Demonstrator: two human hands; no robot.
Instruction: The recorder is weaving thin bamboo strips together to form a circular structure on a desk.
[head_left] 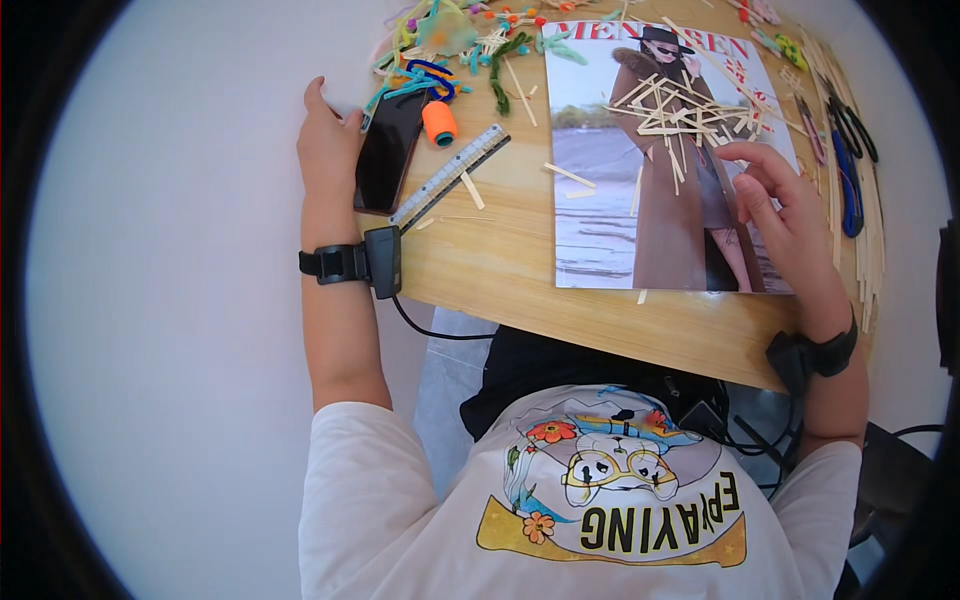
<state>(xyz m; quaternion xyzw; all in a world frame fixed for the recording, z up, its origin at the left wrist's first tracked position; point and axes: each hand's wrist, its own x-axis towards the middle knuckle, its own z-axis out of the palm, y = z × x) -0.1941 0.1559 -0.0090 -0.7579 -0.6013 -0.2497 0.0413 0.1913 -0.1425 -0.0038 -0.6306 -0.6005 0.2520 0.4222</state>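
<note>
My left hand is at the left edge of the table, beside a dark smartphone; its thumb and a finger are spread apart, with nothing seen between them. Over the right side of a magazine hovers my right hand, its fingers loosely bent and apart, and no held thing shows. Just beyond those fingertips, a loose heap of short, thin wooden strips lies crisscrossed on the magazine's cover. Both wrists wear black straps with small boxes.
A metal ruler and an orange thread spool lie right of the phone. Colourful pipe cleaners and beads crowd the far left. Along the right edge are a blue-handled tool, black-handled scissors and long wooden strips.
</note>
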